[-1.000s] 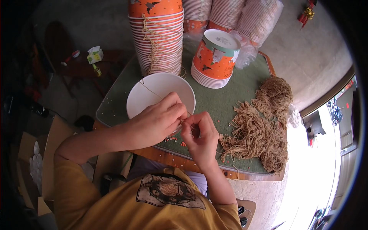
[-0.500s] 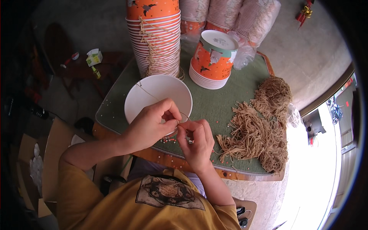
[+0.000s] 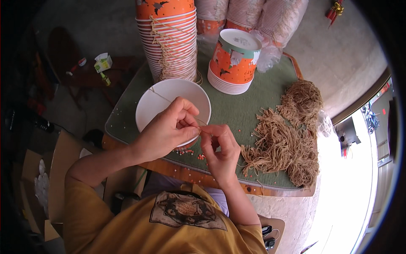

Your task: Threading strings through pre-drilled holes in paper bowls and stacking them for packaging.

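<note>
A white-lined paper bucket (image 3: 146,106) lies tipped with its mouth facing me, on the green mat near the table's front edge. A thin tan cord (image 3: 160,95) runs from the hole at its upper left rim across the mouth. My left hand (image 3: 163,133) pinches this cord between thumb and forefinger at the bucket's right rim. Fingertips of my right hand (image 3: 220,148) are closed on the cord too, almost touching the left ones. The exact crossing of the cord is hidden by my fingers. Beyond stands a tall stack of nested buckets (image 3: 171,46) with cords draped down its side.
Upside-down orange buckets (image 3: 231,63) stand nested behind my hands. A heap of tan cords (image 3: 281,144) covers the mat's right side. Small orange and white dots (image 3: 185,151) lie scattered at the front. Plastic-wrapped stacks (image 3: 275,25) stand at the back; an open cardboard box (image 3: 63,169) is at left.
My hands have stayed pinched on the cord, with the right fingers shifting slightly. The whole view has moved a little, so the table things sit slightly higher.
</note>
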Available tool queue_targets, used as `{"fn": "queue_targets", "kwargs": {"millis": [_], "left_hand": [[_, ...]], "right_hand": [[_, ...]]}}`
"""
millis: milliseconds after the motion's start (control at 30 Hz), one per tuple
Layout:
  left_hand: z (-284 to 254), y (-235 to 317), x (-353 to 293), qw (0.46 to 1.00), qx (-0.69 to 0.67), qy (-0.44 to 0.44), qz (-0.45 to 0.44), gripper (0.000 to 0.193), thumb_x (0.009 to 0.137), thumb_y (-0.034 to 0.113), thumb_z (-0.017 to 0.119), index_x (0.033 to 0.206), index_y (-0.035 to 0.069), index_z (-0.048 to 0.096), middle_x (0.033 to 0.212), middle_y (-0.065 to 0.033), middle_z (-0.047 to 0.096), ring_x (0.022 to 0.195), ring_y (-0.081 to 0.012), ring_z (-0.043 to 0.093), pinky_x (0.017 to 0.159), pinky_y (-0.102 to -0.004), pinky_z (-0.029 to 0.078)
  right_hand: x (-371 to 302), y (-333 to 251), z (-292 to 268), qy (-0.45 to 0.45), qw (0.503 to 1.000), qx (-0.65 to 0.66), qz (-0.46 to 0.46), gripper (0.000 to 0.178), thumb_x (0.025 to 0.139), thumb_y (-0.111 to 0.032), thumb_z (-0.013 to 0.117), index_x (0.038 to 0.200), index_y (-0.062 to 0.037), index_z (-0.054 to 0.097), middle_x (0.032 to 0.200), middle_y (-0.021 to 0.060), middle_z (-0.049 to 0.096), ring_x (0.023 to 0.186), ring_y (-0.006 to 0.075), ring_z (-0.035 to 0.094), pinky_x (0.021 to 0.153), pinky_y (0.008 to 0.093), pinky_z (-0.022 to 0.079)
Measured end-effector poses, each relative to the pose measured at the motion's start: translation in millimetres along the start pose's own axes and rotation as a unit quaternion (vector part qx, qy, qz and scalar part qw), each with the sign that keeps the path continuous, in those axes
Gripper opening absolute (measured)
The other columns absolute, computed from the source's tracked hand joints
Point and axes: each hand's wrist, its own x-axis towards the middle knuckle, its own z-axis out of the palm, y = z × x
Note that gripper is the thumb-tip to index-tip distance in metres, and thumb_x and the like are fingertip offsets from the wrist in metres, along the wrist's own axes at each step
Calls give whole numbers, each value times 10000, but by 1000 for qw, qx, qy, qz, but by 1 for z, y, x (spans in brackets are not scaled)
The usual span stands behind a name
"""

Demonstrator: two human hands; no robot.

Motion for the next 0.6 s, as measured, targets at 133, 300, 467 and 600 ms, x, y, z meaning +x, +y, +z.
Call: {"fn": "queue_targets", "kwargs": {"millis": [133,300,467,600], "left_hand": [[2,0,-1,1000,17,7,7,277,888,-13,594,1098,3,413,883,-80,597,839,-120,601,722,-261,503],[5,-3,-1,998,53,11,30,261,896,-9,585,1098,3,419,860,-81,593,808,-130,609,688,-267,509],[9,5,-2,993,113,-6,44,265,878,-47,572,1092,11,427,792,-53,535,718,-125,557,643,-282,482],[5,-3,-2,976,203,9,75,310,882,-56,555,1150,39,432,824,-26,514,742,-101,524,713,-258,463]], "right_hand": [[2,2,-3,-6,992,-93,-82,255,773,15,696,993,-82,610,798,49,605,579,176,611,504,285,488],[3,1,-7,-32,979,-159,-125,257,759,-2,716,975,-73,597,788,47,611,592,190,622,508,293,492],[-1,5,-1,-20,999,-21,-24,228,777,40,684,957,-48,575,752,39,592,576,123,599,523,256,480],[-5,10,1,0,995,96,39,181,786,78,636,913,-29,565,756,29,565,620,77,557,540,226,460]]}}
